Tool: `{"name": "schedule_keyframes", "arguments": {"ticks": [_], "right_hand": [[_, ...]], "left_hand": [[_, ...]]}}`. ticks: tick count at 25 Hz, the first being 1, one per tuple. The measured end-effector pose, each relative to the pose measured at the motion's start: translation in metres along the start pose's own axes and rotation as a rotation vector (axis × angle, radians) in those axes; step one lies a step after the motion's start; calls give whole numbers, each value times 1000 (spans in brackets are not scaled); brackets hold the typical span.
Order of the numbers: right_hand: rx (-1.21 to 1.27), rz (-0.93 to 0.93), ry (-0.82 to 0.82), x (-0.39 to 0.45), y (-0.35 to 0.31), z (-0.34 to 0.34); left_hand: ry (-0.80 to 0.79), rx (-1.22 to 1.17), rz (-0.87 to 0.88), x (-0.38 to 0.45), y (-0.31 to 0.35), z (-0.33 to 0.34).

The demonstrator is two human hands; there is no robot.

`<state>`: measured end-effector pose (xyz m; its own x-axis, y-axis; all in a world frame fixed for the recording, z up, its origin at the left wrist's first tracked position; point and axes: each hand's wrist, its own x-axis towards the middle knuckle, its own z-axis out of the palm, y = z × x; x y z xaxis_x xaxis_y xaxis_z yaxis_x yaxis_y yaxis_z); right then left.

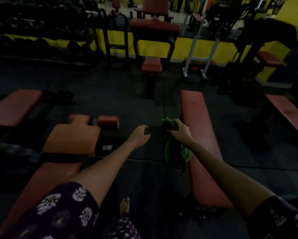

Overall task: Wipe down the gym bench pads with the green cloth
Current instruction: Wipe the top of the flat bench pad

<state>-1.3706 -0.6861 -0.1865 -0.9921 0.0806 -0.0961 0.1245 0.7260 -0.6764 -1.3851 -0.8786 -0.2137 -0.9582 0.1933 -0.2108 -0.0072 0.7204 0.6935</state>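
The right hand (179,131), just right of the frame's centre, has its grip closed round a bunched green cloth (172,149), most of which hangs loose below the fist, beside the left edge of the long red bench pad (203,135). The left hand (140,135) hovers at centre with fingers loosely curled, holding nothing. No pad is under the cloth yet, so the step in hand looks like bringing it onto the bench. To wipe well, the person would likely do best to flatten the cloth under an open palm, start at the far end in the upper right, and draw overlapping strokes toward the near end. The orange pad (72,138) at lower left waits too.
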Motion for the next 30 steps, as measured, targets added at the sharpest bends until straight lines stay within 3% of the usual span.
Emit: {"name": "schedule_keyframes", "arguments": {"ticks": [11,30], "right_hand": [[61,185,158,201,-15,-8],[74,479,276,541,116,-137]], "left_hand": [[-183,100,160,243,17,-61],[-400,236,391,669,192,-4]]}}
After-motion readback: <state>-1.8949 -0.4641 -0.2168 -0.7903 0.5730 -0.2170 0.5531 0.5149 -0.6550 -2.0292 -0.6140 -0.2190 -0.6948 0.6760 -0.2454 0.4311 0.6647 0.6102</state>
